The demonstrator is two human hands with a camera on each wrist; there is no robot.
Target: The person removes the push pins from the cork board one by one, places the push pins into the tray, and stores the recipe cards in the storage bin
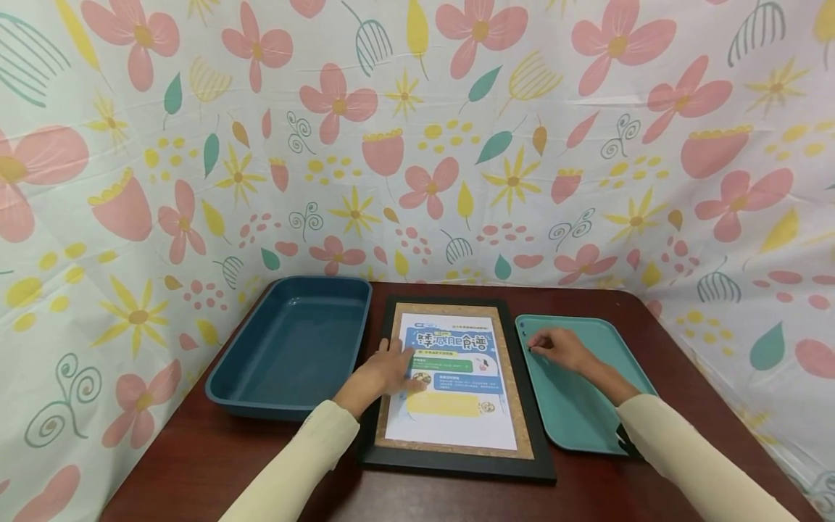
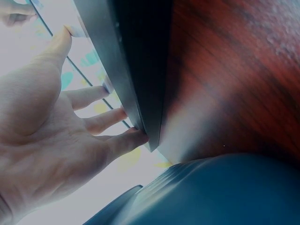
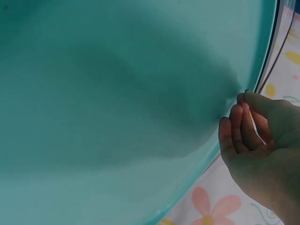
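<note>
My left hand (image 1: 389, 368) lies over the left side of a black-framed cork board (image 1: 383, 435), its fingers spread. In the left wrist view the fingertips (image 2: 139, 136) are at the frame's outer edge. A printed sheet (image 1: 450, 428) with blue, green and yellow blocks lies on the cork. My right hand (image 1: 564, 349) is over the left side of a teal tray (image 1: 587, 413), thumb and fingers drawn together in a pinch. A tiny dark piece (image 3: 247, 91) shows at those fingertips, its kind too small to tell. Small dark dots (image 1: 522, 328) sit in the tray's far left corner.
A deep blue basin (image 1: 287, 355) stands left of the board on the dark red wooden table (image 1: 587, 486). A flower-printed cloth (image 1: 417, 145) hangs behind the table and along both sides.
</note>
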